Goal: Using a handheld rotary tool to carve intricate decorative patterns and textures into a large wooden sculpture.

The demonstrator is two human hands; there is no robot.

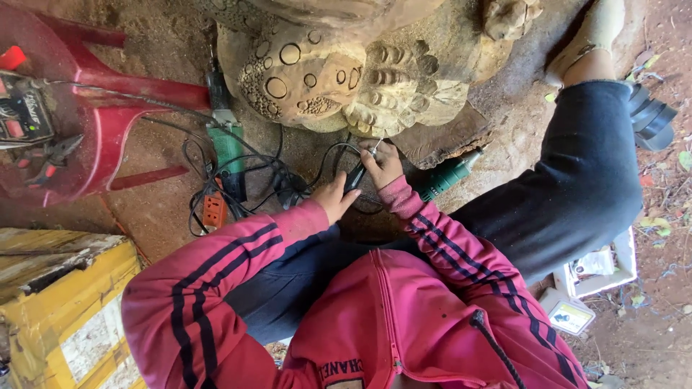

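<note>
Both hands grip a slim rotary tool, right hand steering, left hand bracing; I'd keep its tip light against the wood carving at twelve o'clock.

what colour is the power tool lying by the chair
Green, with a black grip; the power tool shows in the head view.

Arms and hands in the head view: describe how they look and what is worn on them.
Both arms wear long pink sleeves with dark stripes running lengthwise, part of a pink zip jacket with a dark drawstring. The cuffs are ribbed pink knit. The left hand and right hand are bare: no gloves, rings or watch visible. The sleeves look dusty.
</note>
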